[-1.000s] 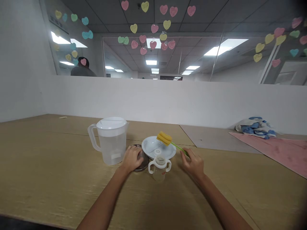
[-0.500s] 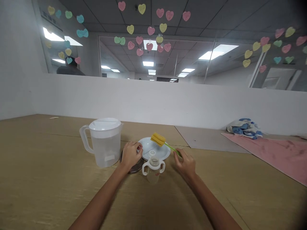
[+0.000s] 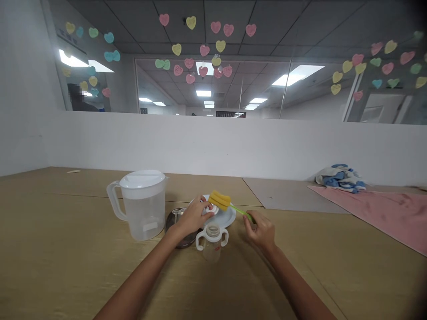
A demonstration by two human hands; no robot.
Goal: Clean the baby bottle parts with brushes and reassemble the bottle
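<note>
My right hand [image 3: 262,229] is closed round the green handle of a bottle brush [image 3: 219,201] with a yellow sponge head, which is held over a white plate [image 3: 228,218]. Above the same plate, my left hand [image 3: 195,215] has its thumb and fingers closed on a white bottle cap [image 3: 213,210], just under the sponge. A clear baby bottle [image 3: 212,249] with two white side handles stands uncapped in front of the plate. Left of it sits a round dark dish [image 3: 187,241] with small clear items in it, partly hidden by my left hand and wrist.
A lidded translucent pitcher [image 3: 143,213] stands on the left of the brown table [image 3: 80,249]. At the right lie a pink cloth [image 3: 387,213] and a crumpled blue-and-white cloth [image 3: 340,178]. A white wall [image 3: 213,142] with windows above closes off the back.
My left hand has moved right from over the dark dish to the plate and taken hold of the white cap. My right hand keeps the brush in nearly the same place.
</note>
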